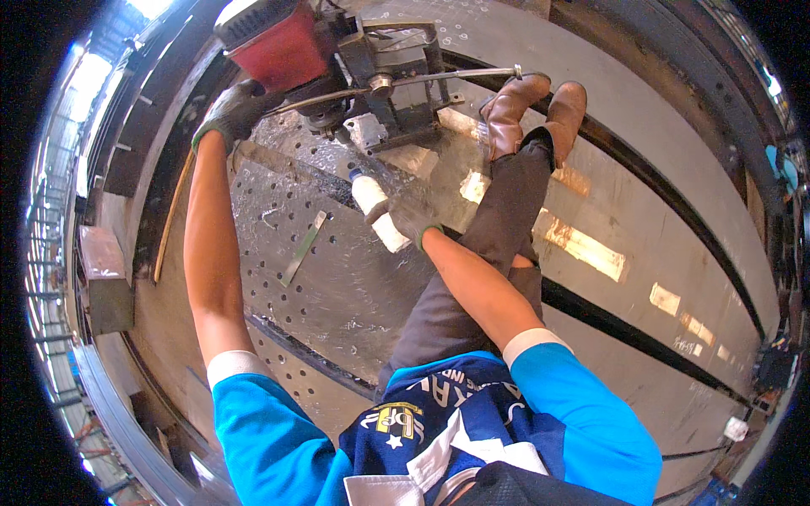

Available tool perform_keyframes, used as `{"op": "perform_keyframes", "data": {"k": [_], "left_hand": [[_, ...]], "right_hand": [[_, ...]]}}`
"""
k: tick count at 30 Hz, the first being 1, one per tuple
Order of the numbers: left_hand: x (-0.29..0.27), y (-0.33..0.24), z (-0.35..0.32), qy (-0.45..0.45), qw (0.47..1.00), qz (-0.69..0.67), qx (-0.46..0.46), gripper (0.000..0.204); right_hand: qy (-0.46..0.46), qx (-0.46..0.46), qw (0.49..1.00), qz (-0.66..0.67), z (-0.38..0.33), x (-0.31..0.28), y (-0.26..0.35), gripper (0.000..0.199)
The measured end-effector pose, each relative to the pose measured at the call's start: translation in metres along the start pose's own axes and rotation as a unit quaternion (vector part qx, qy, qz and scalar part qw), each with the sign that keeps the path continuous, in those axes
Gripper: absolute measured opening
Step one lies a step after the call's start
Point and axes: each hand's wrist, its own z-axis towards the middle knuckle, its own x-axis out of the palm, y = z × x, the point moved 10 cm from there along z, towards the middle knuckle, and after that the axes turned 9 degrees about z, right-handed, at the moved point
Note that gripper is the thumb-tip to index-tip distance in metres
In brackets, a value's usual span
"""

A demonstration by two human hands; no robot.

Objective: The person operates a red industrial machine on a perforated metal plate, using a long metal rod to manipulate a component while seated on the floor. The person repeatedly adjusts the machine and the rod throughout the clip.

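Note:
A magnetic drill (396,80) with a red motor housing (283,52) stands on a dark steel plate (329,291) dotted with drilled holes. A long metal feed handle (456,76) crosses its front. My left hand (229,116), in a dark grey glove, is closed around the left end of this handle, beside the motor. Gloved alike, my right hand (413,218) grips a white bottle (368,196) with a blue cap. The bottle is tilted, its cap toward the drill's base. Fluid makes the plate shine below the drill.
A greenish metal strip (304,249) lies on the holed plate. My brown boots (516,110) and legs stretch over the plates to the right of the drill. A rusty box-section piece (107,278) is at the left. Pale tape patches (582,244) mark the right-hand plate.

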Motion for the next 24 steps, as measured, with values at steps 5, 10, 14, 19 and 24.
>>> {"op": "perform_keyframes", "data": {"k": [5, 10, 14, 19, 24], "left_hand": [[-0.043, -0.049, -0.01, -0.062, 0.993, 0.066, 0.069, 0.062], [-0.089, -0.109, -0.018, -0.15, 0.978, 0.068, 0.129, 0.063], [-0.089, -0.106, -0.022, -0.123, 0.988, 0.025, 0.085, 0.067], [-0.088, -0.103, -0.02, -0.148, 0.979, 0.098, 0.098, 0.065], [-0.073, -0.082, -0.017, -0.115, 0.986, 0.101, 0.069, 0.058]], "right_hand": [[-0.036, -0.083, 0.994, -0.053, -0.001, -0.001, 0.008, 0.043], [-0.046, -0.044, 0.996, -0.061, -0.013, -0.006, 0.02, 0.048], [-0.015, -0.037, 0.999, -0.028, -0.026, -0.011, 0.038, 0.045], [-0.011, -0.034, 0.999, -0.035, -0.042, -0.027, 0.053, 0.043], [-0.019, -0.038, 0.998, -0.036, -0.042, -0.031, 0.052, 0.045]]}}
